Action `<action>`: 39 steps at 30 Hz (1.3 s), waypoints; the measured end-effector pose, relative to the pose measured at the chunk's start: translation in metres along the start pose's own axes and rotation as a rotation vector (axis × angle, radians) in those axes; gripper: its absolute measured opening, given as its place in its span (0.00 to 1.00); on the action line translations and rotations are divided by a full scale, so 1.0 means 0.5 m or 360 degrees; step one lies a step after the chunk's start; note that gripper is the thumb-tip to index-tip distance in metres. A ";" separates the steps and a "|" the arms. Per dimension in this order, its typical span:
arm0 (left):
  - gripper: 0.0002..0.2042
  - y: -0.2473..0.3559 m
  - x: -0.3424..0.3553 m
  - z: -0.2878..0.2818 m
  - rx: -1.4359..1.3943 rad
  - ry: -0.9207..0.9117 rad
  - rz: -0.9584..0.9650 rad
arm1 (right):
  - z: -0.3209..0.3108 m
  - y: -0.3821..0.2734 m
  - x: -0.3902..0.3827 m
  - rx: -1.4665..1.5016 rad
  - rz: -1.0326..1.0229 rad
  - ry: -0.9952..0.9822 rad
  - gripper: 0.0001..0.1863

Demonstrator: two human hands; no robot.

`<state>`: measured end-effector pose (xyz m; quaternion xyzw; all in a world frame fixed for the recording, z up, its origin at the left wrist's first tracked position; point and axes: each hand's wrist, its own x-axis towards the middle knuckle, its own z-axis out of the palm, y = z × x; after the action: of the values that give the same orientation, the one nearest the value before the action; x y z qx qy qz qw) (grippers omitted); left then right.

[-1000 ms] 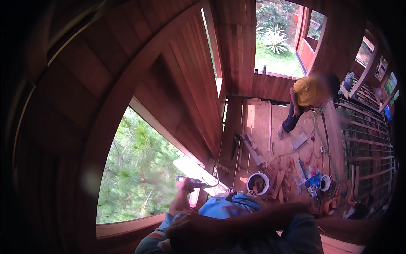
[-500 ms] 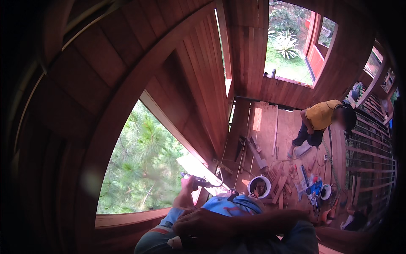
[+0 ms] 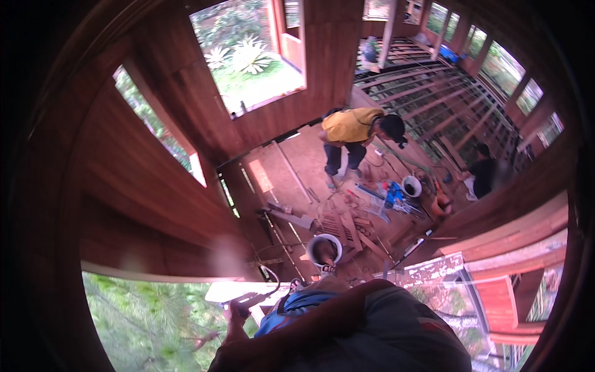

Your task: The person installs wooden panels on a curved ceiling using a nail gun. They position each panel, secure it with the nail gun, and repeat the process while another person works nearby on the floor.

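Note:
My left hand (image 3: 235,312) is out at the lower left, beside the pale sill board of an opening. Its fingers are closed round a dark hand-held tool (image 3: 255,300) with a curved cord or hose; its exact kind is too small and blurred to tell. My right forearm (image 3: 310,325) crosses low in front of my body toward the left. The right hand lies in shadow at the lower edge, and its fingers cannot be made out. Blue cloth (image 3: 291,307) shows between my arms.
A white bucket (image 3: 338,247) stands on the plank floor near my feet, beside loose wood strips (image 3: 353,229). Farther off, a person in a yellow shirt (image 3: 351,126) bends over near tools and another bucket (image 3: 411,186). Another person (image 3: 486,170) is low at right, beside open floor joists (image 3: 427,93).
My view has swung to the right, so the room and the joists show more. The tool stays in my left hand. The person in yellow has turned slightly and remains bent over.

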<state>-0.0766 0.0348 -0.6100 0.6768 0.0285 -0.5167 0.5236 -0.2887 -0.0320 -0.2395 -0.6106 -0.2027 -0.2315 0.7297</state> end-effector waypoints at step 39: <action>0.19 -0.291 -0.065 0.803 0.2279 -0.1287 -0.0209 | -0.150 0.543 -0.917 -0.0558 0.1357 0.3189 0.43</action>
<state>-0.4447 -0.1798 -0.6521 0.6053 -0.4590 -0.6431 -0.0961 -0.5003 -0.0246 -0.7340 -0.2613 0.7436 -0.3765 0.4868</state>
